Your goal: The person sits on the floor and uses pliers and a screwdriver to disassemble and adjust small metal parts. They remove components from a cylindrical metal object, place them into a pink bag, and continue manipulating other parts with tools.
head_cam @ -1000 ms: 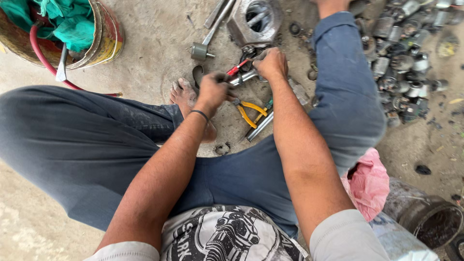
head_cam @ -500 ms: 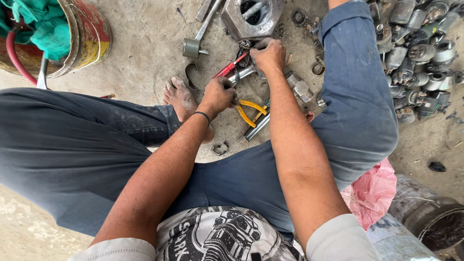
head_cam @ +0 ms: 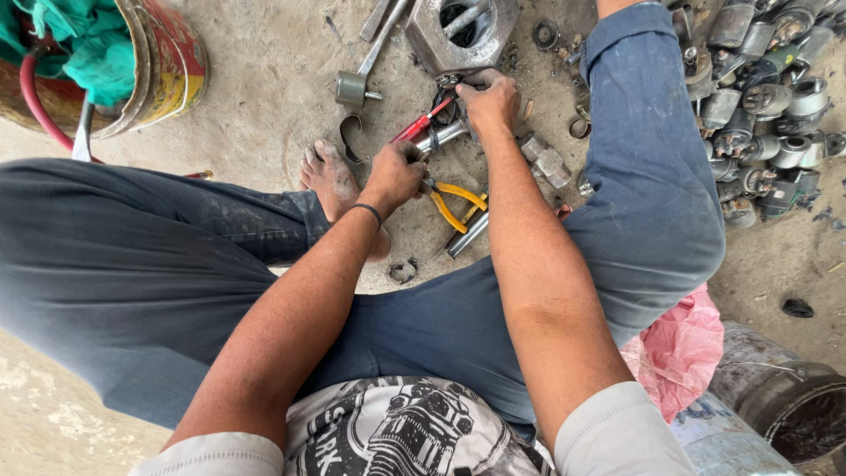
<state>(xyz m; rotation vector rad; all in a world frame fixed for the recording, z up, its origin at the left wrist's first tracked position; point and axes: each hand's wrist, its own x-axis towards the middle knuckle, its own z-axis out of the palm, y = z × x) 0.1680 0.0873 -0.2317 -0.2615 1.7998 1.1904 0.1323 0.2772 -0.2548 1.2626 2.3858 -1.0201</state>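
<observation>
I sit on a concrete floor with my legs spread. My left hand (head_cam: 397,172) is closed around a red-handled tool (head_cam: 423,122) that points up toward a small metal part. My right hand (head_cam: 489,97) grips that small metal part (head_cam: 458,86) just below a square grey metal housing (head_cam: 460,33). A steel shaft (head_cam: 441,137) lies between the two hands. Yellow-handled pliers (head_cam: 456,203) rest on the floor beside my left hand, near my bare foot (head_cam: 328,176).
A hammer (head_cam: 366,66) lies at the top centre. A rusty bucket (head_cam: 150,66) with green cloth and a red hose stands top left. Several grey motor parts (head_cam: 762,97) are heaped at the right. A pink cloth (head_cam: 683,348) and a dark cylinder (head_cam: 784,401) sit lower right.
The view has shifted and tilted slightly. Both hands stay at the same spot by the housing, with small working movements of the red-handled tool.
</observation>
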